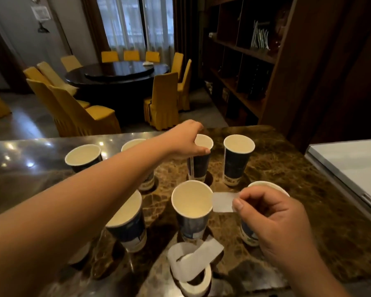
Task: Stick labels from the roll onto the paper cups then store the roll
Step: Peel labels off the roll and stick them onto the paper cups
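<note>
1. Your left grip [186, 139] clamps the rim of a far paper cup [200, 159].
2. Your right grip [272, 213] pinches a loose label [223, 202], beside the near cup [192, 209].
3. The label roll [193, 273] lies on the bench [298, 221], below both grips.

From my remote feed, both of the person's forearms come into view bare, with no sleeve edge showing on either one. The left hand [185, 139] and the right hand [274, 213] wear no gloves, rings or watch that I can make out. The right thumbnail is short and unpainted. The left wrist carries no band or strap.
</note>
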A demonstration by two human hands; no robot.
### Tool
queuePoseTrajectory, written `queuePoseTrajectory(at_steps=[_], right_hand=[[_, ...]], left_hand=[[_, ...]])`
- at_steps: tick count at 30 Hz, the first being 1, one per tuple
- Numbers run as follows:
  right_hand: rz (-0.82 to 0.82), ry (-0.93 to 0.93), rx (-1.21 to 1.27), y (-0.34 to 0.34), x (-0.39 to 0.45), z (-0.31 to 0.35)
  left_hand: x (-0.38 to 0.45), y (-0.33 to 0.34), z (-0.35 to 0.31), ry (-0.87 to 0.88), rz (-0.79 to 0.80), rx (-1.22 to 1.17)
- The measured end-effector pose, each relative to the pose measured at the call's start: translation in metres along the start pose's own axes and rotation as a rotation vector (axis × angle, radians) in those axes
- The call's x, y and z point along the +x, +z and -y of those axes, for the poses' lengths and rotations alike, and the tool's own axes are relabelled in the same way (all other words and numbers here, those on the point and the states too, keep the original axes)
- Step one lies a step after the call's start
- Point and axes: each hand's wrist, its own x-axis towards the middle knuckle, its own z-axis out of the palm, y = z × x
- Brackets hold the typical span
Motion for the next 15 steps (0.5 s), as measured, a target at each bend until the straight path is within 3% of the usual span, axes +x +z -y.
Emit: queuePoseTrajectory(at_steps=[5,10,15], right_hand=[[0.033,0.032,-0.028,-0.005,-0.004,0.003],[0.003,0.062,-0.061,-0.011,-0.004,-0.001],[-0.056,0.029,-0.023,-0.022,0.003,0.005]], left_hand=[[0.04,0.031,0.024,-0.121,0.16,-0.037],[0.048,0.035,0.033,-0.158,0.11,-0.188],[0.037,-0.019,0.016,-0.079,0.002,-0.404]])
